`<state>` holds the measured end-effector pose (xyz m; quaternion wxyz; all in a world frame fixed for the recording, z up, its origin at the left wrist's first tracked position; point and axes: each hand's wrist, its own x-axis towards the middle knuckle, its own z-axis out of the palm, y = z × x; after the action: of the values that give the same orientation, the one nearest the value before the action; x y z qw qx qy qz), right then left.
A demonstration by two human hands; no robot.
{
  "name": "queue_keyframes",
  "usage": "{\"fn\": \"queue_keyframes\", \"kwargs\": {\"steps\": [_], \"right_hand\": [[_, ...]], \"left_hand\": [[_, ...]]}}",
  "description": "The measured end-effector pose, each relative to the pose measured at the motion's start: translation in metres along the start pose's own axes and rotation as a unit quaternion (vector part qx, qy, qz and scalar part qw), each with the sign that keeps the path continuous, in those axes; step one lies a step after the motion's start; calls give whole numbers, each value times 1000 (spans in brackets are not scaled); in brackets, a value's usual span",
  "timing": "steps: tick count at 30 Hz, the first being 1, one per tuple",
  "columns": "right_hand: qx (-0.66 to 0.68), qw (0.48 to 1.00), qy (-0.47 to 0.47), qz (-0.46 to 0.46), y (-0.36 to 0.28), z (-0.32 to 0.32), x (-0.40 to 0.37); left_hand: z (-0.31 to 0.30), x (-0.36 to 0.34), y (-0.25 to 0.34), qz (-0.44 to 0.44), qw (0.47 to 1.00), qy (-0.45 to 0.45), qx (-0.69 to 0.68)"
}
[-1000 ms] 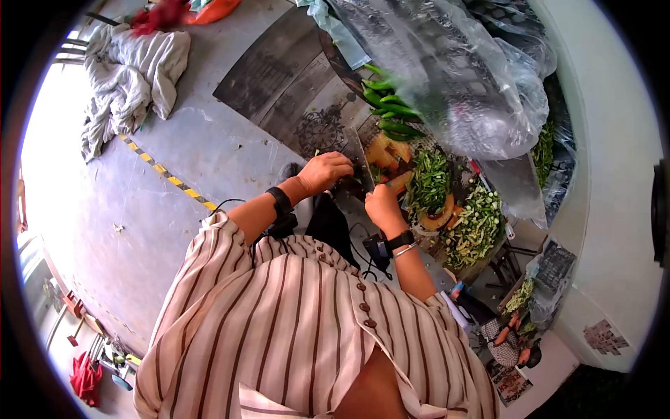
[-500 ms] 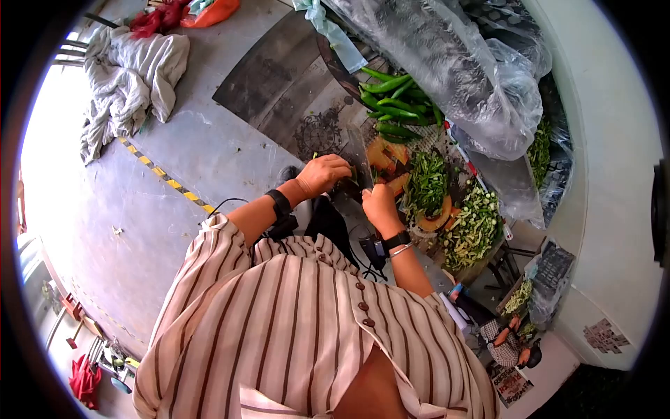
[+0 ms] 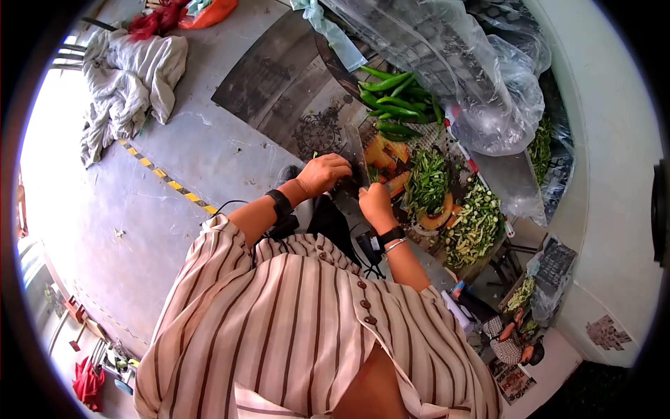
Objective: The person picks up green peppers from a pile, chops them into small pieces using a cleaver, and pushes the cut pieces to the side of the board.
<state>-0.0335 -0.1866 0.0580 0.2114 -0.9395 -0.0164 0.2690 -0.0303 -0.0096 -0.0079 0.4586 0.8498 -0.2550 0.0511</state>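
My right hand [image 3: 377, 204] is closed around the handle of a knife, whose broad blade [image 3: 357, 150] points away from me over the table. Close on its left, my left hand [image 3: 324, 174] has its fingers curled, and a small green tip, seemingly of a green pepper [image 3: 315, 155], pokes out beside the knuckles. The fingers hide most of what it holds. Whole long green peppers [image 3: 398, 101] lie in a heap beyond the knife. To the right are a pile of sliced green pieces [image 3: 427, 183] and a larger pile of paler chopped pieces [image 3: 473, 227].
Clear plastic sheeting [image 3: 447, 63] covers things behind the peppers. A red-and-white strip [image 3: 464, 150] edges the right side of the work surface. Grey cloth [image 3: 132, 77] lies at upper left. Another person [image 3: 509, 342] sits at lower right beside chopped greens.
My right hand and the knife have shifted slightly left, closer to my left hand. My left hand stays nearly in place.
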Motion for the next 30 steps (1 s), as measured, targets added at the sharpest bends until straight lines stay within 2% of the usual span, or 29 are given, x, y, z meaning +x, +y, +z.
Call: {"fn": "queue_keyframes", "kwargs": {"steps": [2,4,6,9,12,14,16,19,21,23,25,27,28,30], "right_hand": [[2,1000,-1,-19,-4,-8,2],[-11,999,-45,-6,-12,-21,-7],[-8,999,-22,-30,-12,-20,-10],[-34,998,-61,-6,-15,-17,-6],[-12,999,-34,-19,-6,-4,0],[6,998,0,-59,-2,5,6],[-2,999,-28,-20,-8,3,0],[8,1000,15,-22,-6,7,5],[42,999,-1,9,-4,8,2],[34,999,15,-5,-1,10,2],[25,999,29,-18,8,16,4],[96,995,-21,30,11,14,8],[94,995,-20,29,7,10,7],[-6,999,-3,-34,-2,2,3]], "left_hand": [[-2,1,-3,41,999,5,9],[-1,-1,1,36,999,19,-2],[-1,0,0,-6,1000,-22,10],[-1,1,-1,4,1000,-3,8],[-1,-1,0,16,1000,-8,5],[-1,3,-3,17,1000,-10,10],[-3,2,-4,53,998,4,13],[-18,4,4,59,997,0,50],[-20,0,2,50,998,-4,39],[-20,0,-1,45,999,-5,28],[-17,-2,-2,-8,1000,-7,-2],[-16,-4,-2,-15,1000,-10,-8],[-16,-4,-2,-22,1000,-13,-13],[-15,-3,-3,-22,1000,-11,-12]]}}
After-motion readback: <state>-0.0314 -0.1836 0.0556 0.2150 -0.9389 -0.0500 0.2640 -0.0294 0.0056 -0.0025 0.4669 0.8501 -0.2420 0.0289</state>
